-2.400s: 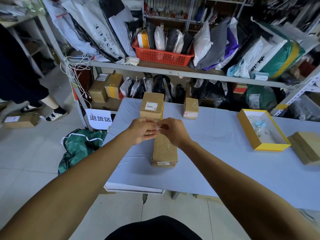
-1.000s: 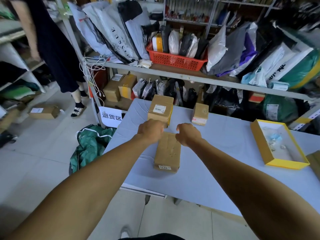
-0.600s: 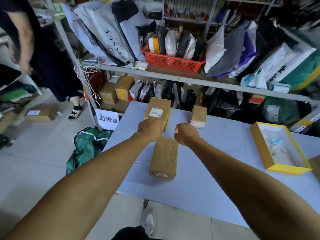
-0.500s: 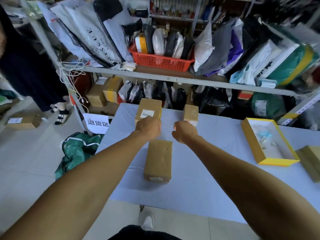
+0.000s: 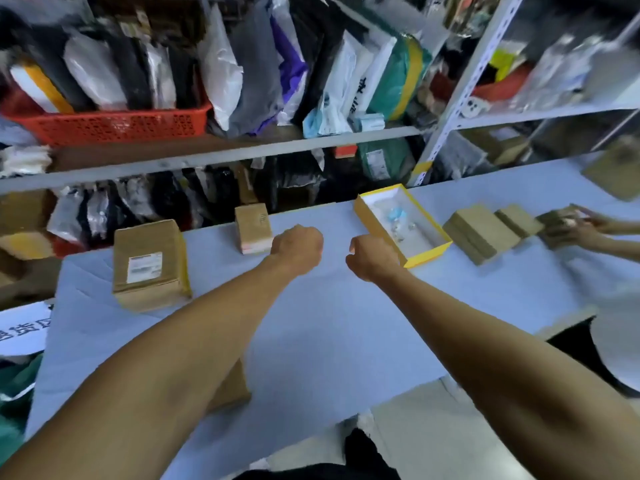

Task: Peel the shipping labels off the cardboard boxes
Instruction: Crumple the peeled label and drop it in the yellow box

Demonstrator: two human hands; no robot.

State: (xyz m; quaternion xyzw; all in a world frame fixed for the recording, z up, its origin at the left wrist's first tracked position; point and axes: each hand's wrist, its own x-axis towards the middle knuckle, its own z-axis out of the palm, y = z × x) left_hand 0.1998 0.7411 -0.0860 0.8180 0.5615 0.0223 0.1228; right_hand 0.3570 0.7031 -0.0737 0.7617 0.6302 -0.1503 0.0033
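A cardboard box [image 5: 150, 268] with a white shipping label [image 5: 144, 267] on its top stands at the table's left. A smaller box [image 5: 252, 228] stands behind my left hand. The long plain box [image 5: 232, 386] lies near the front edge, mostly hidden under my left forearm. My left hand [image 5: 298, 247] hovers over the table [image 5: 329, 323] as a fist, touching no box. My right hand [image 5: 372, 258] is also curled, beside the yellow tray [image 5: 429, 244]. Both palms face away; nothing shows in them.
Flat cardboard boxes [image 5: 481, 233] lie right of the yellow tray. Another person's hands [image 5: 581, 230] handle a box [image 5: 557, 220] at the far right. Shelves behind the table hold a red basket [image 5: 114, 126] and many parcel bags.
The view has swung right. Both fists have left the long box and moved right toward the yellow tray. The long box now lies under my left forearm.
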